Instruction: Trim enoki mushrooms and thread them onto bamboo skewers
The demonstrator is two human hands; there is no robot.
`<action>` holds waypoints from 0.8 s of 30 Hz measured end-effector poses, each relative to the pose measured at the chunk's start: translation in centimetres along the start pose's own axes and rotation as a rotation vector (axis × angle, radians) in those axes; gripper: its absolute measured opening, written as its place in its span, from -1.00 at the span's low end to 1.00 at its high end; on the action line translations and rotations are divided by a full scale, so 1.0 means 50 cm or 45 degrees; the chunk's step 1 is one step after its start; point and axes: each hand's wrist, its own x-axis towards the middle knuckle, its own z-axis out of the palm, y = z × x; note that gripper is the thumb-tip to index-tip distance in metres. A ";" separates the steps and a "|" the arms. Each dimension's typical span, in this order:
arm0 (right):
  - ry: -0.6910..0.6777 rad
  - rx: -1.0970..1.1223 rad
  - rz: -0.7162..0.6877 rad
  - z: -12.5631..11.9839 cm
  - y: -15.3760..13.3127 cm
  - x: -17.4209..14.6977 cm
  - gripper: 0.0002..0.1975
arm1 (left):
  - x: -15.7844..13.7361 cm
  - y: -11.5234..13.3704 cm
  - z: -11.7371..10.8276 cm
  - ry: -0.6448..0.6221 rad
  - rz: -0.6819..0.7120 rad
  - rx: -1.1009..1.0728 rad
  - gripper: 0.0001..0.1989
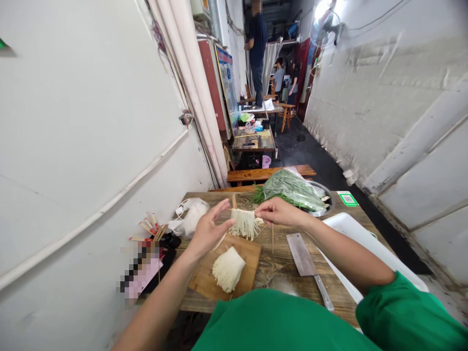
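Enoki mushrooms (244,225) hang in a row from a thin skewer held level above the table. At its right end, my right hand (280,212) pinches the skewer between closed fingertips. My left hand (211,228) is at the other end, thumb and fingers spread apart beside the mushrooms. A thicker bunch of enoki (229,269) lies on the wooden cutting board (252,251), below my left hand. To the right of the board, a cleaver (302,256) rests flat on the table with its handle toward me.
A bag of green leafy vegetables (292,190) sits at the table's back. A white tray (345,222) stands on the right. Left are a white plastic bag (195,214) and a holder of wrapped chopsticks (149,226). A bench (270,171) and several people are beyond.
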 end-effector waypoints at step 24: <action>0.349 -0.337 0.076 0.306 0.141 -0.007 -0.59 | 0.040 -0.176 0.087 0.728 -0.465 -0.744 -0.89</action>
